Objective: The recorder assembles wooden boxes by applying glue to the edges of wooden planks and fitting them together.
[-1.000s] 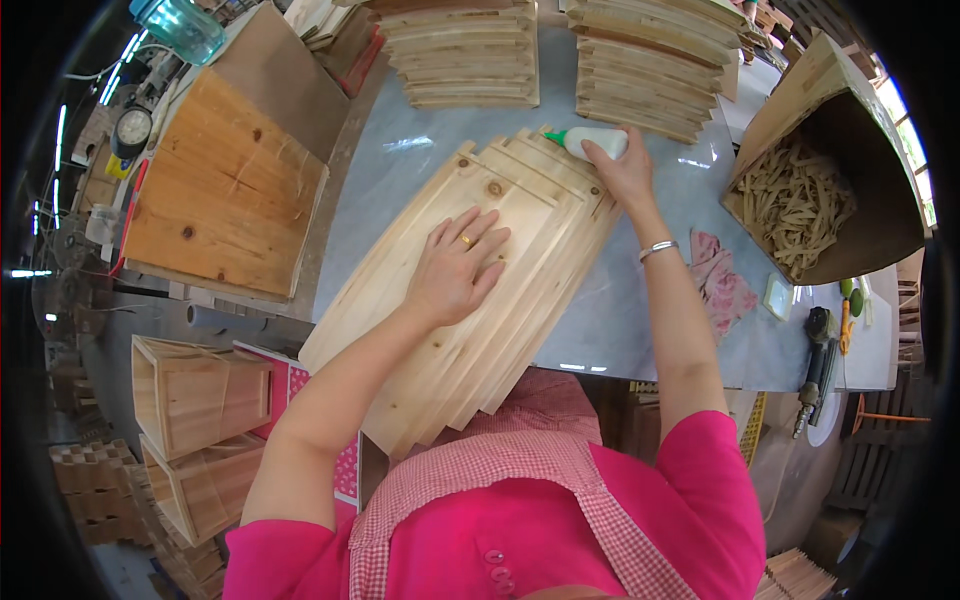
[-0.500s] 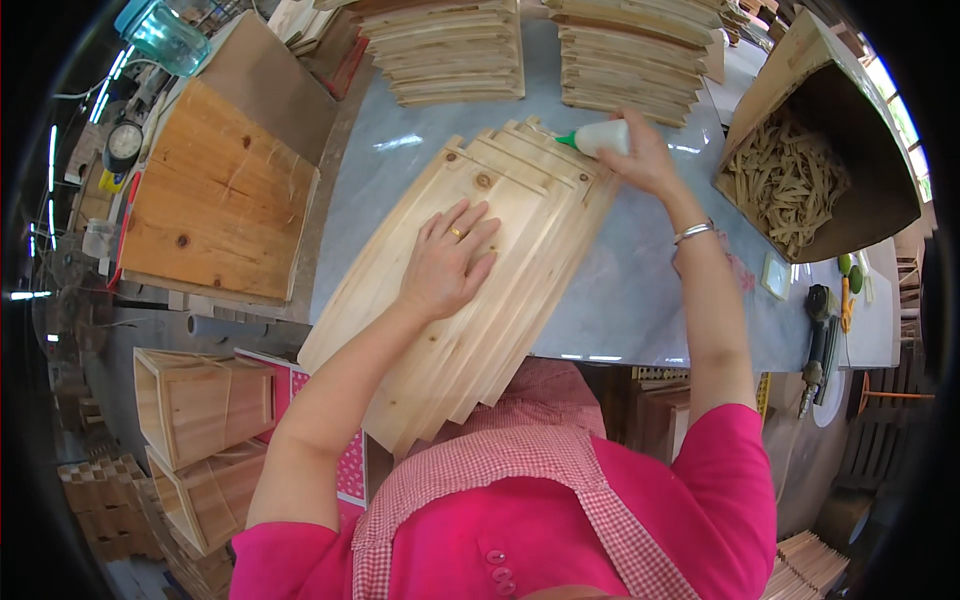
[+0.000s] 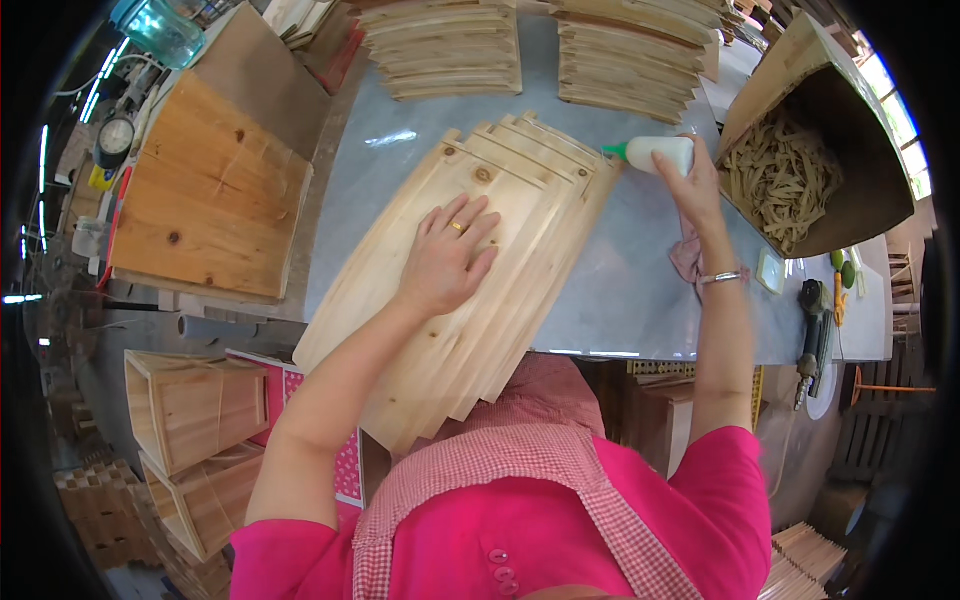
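Several pale wooden boards (image 3: pixel 455 365) lie overlapped like a staggered fan on the grey tabletop (image 3: pixel 590 280), their near ends reaching over the front edge. Flat on the top board rests my left hand (image 3: pixel 450 255), fingers spread. My right hand (image 3: pixel 695 185) is wrapped round a white squeeze bottle (image 3: pixel 665 153) with a green nozzle. The bottle is tipped sideways, its tip pointing left at the far right corner of the boards. Thin strips run across the boards near their far ends. Whether anything comes out of the nozzle is too small to tell.
Two stacks of slatted wood (image 3: pixel 440 50) stand at the back. On the right, a cardboard box (image 3: pixel 870 190) holds curled wood strips (image 3: pixel 780 180). A dark air tool (image 3: pixel 812 330) and a pink cloth (image 3: pixel 687 258) lie nearby. At left stands a large wooden panel (image 3: pixel 215 195), above wooden boxes (image 3: pixel 195 405).
My right hand has moved the bottle to the right, from over the boards' far ends to their right corner. My left hand stays on the top board.
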A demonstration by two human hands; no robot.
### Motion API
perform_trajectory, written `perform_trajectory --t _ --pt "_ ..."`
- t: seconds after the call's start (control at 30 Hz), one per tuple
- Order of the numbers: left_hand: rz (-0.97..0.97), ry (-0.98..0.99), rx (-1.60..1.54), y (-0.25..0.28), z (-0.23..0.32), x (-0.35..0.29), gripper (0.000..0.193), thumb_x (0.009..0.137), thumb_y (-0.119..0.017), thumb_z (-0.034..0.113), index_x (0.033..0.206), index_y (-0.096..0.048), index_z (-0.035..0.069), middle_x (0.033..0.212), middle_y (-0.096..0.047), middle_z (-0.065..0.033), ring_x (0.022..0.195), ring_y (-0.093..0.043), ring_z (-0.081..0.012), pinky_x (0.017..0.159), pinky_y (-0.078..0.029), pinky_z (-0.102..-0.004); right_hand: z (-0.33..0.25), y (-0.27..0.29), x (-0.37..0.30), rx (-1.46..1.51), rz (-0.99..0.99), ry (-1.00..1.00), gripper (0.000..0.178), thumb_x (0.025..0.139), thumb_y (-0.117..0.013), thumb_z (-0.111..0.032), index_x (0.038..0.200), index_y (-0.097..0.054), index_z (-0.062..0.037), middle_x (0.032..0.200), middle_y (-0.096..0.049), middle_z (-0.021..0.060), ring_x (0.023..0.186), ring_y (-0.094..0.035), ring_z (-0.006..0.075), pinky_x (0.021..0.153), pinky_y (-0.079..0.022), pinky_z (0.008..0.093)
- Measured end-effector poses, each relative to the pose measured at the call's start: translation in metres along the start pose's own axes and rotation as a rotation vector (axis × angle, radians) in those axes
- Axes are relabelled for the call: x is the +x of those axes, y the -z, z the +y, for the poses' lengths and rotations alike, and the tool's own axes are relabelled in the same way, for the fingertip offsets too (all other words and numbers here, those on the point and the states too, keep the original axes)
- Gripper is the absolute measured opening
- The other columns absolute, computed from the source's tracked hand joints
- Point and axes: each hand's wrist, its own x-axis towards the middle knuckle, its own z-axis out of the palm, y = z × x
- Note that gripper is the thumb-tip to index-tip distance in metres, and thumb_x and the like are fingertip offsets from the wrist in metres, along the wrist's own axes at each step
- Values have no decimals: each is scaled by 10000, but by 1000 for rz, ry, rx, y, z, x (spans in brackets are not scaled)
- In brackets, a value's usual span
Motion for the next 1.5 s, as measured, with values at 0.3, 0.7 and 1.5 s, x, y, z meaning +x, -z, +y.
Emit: perform_trajectory --t 0.3,0.7,1.5 --pt "-7 1 -13 0 0 -1 414 901 -627 244 1291 -591 109 1443 -494 -103 1380 -398 -328 1125 -296 -504 -46 -107 17 208 32 32 545 814 -775 -377 1151 -557 -7 985 -677 161 910 -663 265 804 -529 386" --pt "9 -10 -8 -3 -3 -1 406 906 -624 272 1278 -597 110 1428 -511 -102 1363 -415 -323 1123 -298 -508 -53 -51 12 38 -195 236 472 795 -770 -251 1156 -549 -43 980 -664 181 903 -669 298 795 -524 387" --pt "66 24 -32 -6 -5 -4 504 889 -636 328 1290 -567 30 1416 -495 -179 1365 -408 -334 1129 -300 -496 -91 -114 9 179 -120 301 451 783 -769 -244 1133 -565 -46 942 -662 188 850 -669 322 759 -525 405"
